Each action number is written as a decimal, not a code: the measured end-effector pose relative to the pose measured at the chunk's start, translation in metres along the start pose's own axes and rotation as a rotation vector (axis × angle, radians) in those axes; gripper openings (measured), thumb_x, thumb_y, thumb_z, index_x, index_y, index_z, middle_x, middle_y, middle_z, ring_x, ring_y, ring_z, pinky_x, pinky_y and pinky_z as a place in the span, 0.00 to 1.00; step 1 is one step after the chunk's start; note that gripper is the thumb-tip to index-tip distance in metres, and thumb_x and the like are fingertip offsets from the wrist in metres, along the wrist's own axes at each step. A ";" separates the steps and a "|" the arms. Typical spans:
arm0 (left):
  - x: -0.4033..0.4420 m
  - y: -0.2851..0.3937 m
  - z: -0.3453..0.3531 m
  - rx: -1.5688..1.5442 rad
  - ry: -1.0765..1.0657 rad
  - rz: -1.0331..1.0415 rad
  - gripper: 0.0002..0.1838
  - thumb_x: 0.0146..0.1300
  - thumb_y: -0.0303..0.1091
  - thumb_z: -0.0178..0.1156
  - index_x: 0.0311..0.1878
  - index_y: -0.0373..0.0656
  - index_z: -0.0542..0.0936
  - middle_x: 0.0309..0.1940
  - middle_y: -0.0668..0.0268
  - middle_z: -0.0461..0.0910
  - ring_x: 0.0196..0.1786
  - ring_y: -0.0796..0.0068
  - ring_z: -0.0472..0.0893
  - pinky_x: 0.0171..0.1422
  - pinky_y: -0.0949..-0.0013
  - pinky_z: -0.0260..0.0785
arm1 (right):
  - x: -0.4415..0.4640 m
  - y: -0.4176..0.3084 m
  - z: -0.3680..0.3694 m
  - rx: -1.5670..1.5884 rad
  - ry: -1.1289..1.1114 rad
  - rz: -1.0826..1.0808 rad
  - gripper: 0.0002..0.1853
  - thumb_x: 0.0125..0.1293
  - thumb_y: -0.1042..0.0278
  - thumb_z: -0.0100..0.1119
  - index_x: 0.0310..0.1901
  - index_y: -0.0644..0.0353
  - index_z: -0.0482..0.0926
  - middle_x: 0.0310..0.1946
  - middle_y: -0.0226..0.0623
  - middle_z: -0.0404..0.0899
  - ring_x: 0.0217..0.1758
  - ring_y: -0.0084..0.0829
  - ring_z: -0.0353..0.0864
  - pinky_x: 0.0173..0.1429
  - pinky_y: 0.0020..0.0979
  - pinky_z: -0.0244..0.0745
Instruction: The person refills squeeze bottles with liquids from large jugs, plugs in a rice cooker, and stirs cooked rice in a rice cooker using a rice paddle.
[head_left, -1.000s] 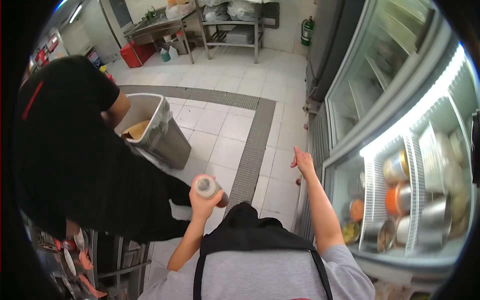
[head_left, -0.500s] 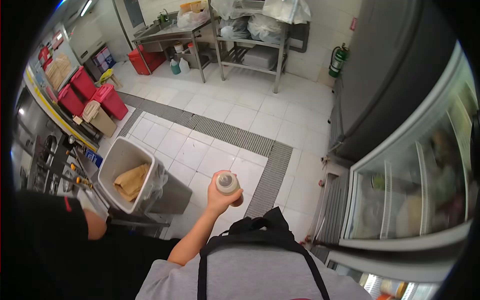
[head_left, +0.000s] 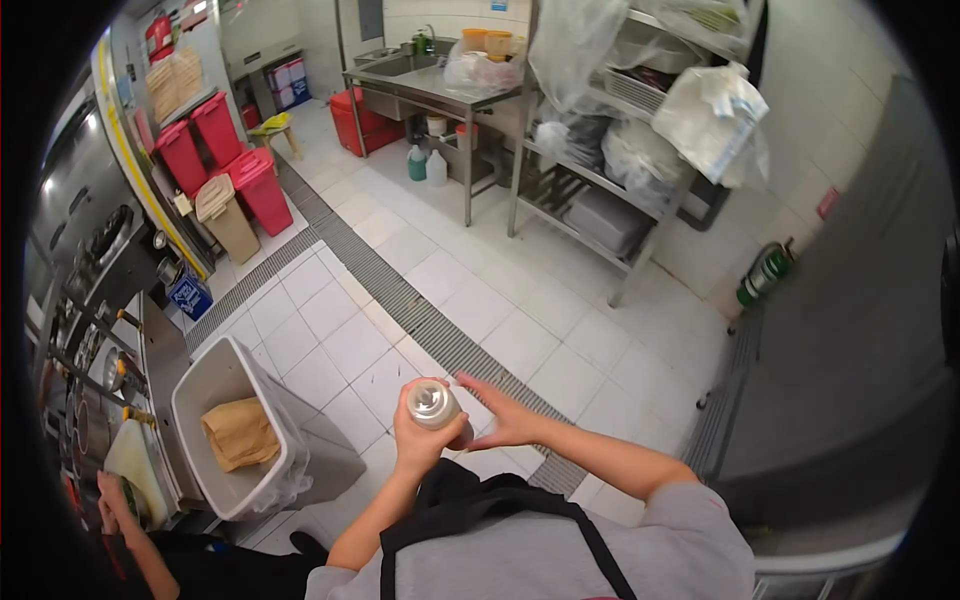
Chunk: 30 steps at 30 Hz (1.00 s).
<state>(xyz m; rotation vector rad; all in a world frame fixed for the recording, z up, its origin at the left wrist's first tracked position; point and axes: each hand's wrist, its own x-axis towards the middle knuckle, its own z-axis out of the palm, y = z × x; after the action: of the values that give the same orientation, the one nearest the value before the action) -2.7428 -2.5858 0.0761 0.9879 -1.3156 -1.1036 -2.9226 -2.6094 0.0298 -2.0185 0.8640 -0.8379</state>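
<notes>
In front of my chest, my left hand [head_left: 415, 435] is wrapped round a translucent plastic bottle [head_left: 433, 403], seen from above, with a pale top and something brownish lower down. My right hand [head_left: 503, 418] is at the bottle's right side, fingers spread apart and curved toward it. Whether its fingertips touch the bottle I cannot tell. The bottle's lower part is mostly hidden by my hands.
A grey bin [head_left: 290, 470] with brown paper inside stands left. Beside it a co-worker's hands [head_left: 112, 505] are over a cutting board [head_left: 140, 460]. Ahead are a metal rack [head_left: 600, 185] and sink table [head_left: 450, 90]. A grey cabinet [head_left: 840, 400] stands right.
My right hand has come into view beside the bottle. My view has turned left; the glass-door fridge has left the picture, and the co-worker's hands now show.
</notes>
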 end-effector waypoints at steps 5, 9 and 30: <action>0.139 -0.020 -0.028 0.195 0.168 0.158 0.34 0.39 0.29 0.71 0.52 0.37 0.67 0.47 0.61 0.74 0.55 0.70 0.71 0.64 0.63 0.58 | 0.167 0.038 -0.013 0.364 -0.049 -0.052 0.51 0.41 0.65 0.71 0.66 0.57 0.48 0.58 0.46 0.64 0.59 0.38 0.67 0.61 0.34 0.63; 0.272 -0.020 -0.064 0.051 -0.343 0.135 0.33 0.35 0.37 0.75 0.47 0.39 0.72 0.43 0.63 0.76 0.54 0.68 0.71 0.64 0.61 0.56 | 0.247 0.080 -0.052 0.450 -0.093 0.035 0.42 0.41 0.67 0.69 0.60 0.61 0.58 0.51 0.40 0.70 0.53 0.32 0.72 0.57 0.32 0.66; 0.805 -0.142 -0.053 0.353 0.005 0.191 0.40 0.42 0.35 0.68 0.61 0.41 0.63 0.61 0.51 0.61 0.66 0.56 0.58 0.68 0.62 0.50 | 0.715 0.382 -0.316 0.420 0.252 0.136 0.32 0.40 0.69 0.71 0.50 0.62 0.69 0.38 0.35 0.77 0.41 0.26 0.76 0.47 0.29 0.71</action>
<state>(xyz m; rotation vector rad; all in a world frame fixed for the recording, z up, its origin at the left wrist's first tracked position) -2.7375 -3.4038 0.1127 1.0916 -1.5991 -0.7375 -2.8834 -3.4782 0.0504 -1.4956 0.8674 -1.1080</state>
